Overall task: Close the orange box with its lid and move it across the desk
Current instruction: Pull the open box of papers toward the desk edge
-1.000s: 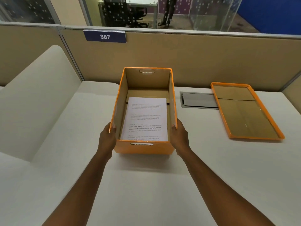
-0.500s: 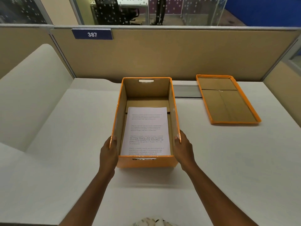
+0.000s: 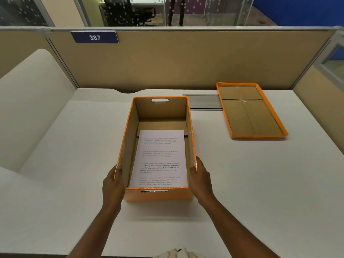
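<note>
An open orange box (image 3: 160, 194) stands on the white desk (image 3: 260, 183), in the middle and near me. Inside it lies a printed white sheet (image 3: 160, 159) on the brown cardboard floor. My left hand (image 3: 113, 183) grips the box's left wall near the front corner, thumb over the rim. My right hand (image 3: 201, 179) holds the right wall the same way. The orange lid (image 3: 250, 110) lies upside down on the desk at the back right, apart from the box.
A tan partition (image 3: 167, 62) with a blue "387" plate (image 3: 94, 37) closes the back of the desk. A grey cable flap (image 3: 203, 102) is set into the desk between box and lid. A cream side panel (image 3: 33, 101) rises at the left.
The box, held by both hands, has come closer to me along the desk. The lid has stayed where it was.
</note>
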`<state>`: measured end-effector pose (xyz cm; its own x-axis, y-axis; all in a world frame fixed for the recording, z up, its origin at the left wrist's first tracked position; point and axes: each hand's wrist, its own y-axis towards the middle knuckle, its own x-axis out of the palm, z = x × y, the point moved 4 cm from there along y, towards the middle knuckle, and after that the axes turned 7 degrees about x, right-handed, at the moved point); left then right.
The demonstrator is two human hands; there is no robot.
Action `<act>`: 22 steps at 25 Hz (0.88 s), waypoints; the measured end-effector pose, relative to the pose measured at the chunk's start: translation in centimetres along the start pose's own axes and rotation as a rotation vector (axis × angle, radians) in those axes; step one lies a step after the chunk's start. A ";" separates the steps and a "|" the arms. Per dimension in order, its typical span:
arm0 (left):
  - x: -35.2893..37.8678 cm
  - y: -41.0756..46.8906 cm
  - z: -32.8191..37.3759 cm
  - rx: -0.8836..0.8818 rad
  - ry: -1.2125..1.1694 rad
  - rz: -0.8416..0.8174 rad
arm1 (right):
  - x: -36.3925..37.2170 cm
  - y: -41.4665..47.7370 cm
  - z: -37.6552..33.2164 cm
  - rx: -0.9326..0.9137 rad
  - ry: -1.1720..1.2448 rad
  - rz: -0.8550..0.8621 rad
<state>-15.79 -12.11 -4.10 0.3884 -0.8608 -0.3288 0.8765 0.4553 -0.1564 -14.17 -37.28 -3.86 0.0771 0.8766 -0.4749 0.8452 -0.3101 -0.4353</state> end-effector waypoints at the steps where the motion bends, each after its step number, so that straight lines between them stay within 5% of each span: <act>1: 0.0 0.2 -0.3 -0.004 0.010 -0.001 | 0.0 0.2 0.0 -0.002 -0.004 -0.001; 5: -0.4 -0.3 -0.2 0.034 0.307 0.090 | 0.0 0.5 0.3 -0.005 0.000 -0.055; 8: 0.2 -1.9 2.9 0.291 0.424 0.188 | -0.6 1.2 1.1 0.013 0.056 -0.076; 13: 7.9 -5.0 8.6 0.628 0.289 -0.019 | -4.3 4.9 3.3 0.038 0.094 0.083; 17: 17.2 -5.6 12.2 0.611 0.316 -0.313 | -8.5 9.3 5.3 0.089 0.068 0.184; 22: 28.6 -3.2 12.4 0.337 0.438 -0.561 | -14.1 15.2 7.3 0.139 0.040 0.279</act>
<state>-3.94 -40.96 -1.41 -0.2235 -0.7419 -0.6322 0.9747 -0.1748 -0.1395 -6.31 -57.04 -9.38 0.3189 0.7634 -0.5618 0.7083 -0.5858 -0.3939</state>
